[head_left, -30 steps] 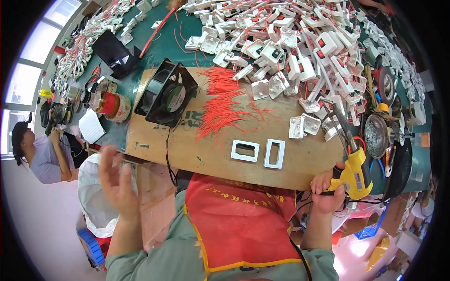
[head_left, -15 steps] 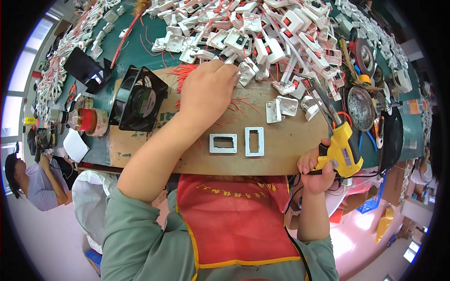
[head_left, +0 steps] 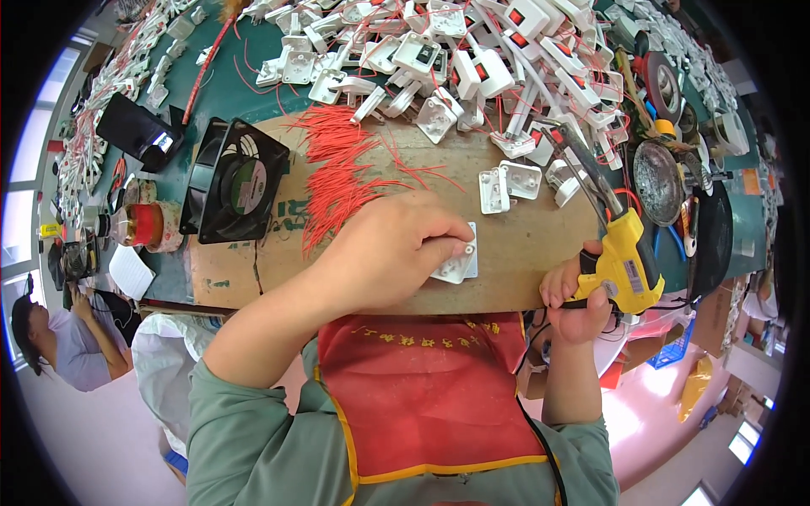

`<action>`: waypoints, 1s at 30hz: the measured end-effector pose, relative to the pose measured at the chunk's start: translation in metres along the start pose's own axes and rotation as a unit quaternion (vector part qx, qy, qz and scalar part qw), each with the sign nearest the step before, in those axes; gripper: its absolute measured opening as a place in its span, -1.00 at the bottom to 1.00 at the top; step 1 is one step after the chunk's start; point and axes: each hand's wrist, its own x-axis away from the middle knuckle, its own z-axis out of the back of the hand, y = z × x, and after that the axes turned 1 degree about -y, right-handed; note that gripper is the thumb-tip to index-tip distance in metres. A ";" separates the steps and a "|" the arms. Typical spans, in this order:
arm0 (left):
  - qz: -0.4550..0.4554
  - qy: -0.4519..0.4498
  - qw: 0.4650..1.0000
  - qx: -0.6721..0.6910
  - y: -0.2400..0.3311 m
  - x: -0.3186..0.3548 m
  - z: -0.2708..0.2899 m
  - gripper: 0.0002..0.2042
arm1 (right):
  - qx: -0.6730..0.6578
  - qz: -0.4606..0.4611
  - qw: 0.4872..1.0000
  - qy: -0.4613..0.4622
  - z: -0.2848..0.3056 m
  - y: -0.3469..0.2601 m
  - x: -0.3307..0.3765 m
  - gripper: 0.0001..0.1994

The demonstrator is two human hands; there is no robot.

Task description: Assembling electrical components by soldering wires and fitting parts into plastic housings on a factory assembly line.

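Observation:
My left hand pinches a white plastic housing piece between thumb and fingers, low over the brown work board. Beneath that piece shows the edge of a white rectangular frame; my hand hides the rest of this area. In my right hand is a yellow soldering gun, gripped by its handle, its metal tip pointing up and away from me. Left of centre on the board lies a bundle of thin red wires. Two joined white housing parts sit toward the right.
A heap of white switch housings with red wires covers the far side. At left stand a black fan, a jar with a red band and a black case. A round metal dish and tape roll lie right.
My left hand has come from the heap toward me with a white housing piece, now over the frames, uncovering the red wires. My right hand still holds the soldering gun, nearly unmoved.

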 end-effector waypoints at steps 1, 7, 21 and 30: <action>-0.017 -0.018 1.000 -0.004 0.000 -0.001 0.002 -0.87 | 0.001 -0.003 1.000 -0.001 -0.001 -0.001 0.000 -0.30; -0.018 -0.025 0.999 -0.037 -0.001 -0.004 0.001 -0.83 | -0.007 -0.014 1.000 -0.005 -0.001 -0.001 -0.001 -0.29; 0.111 0.061 0.989 0.073 0.004 0.018 0.001 -0.82 | 0.002 -0.022 1.000 -0.007 -0.003 -0.001 -0.001 -0.30; 0.117 0.069 0.989 -0.055 -0.002 0.022 -0.015 -0.86 | 0.010 -0.016 1.000 -0.002 -0.003 -0.001 0.001 -0.28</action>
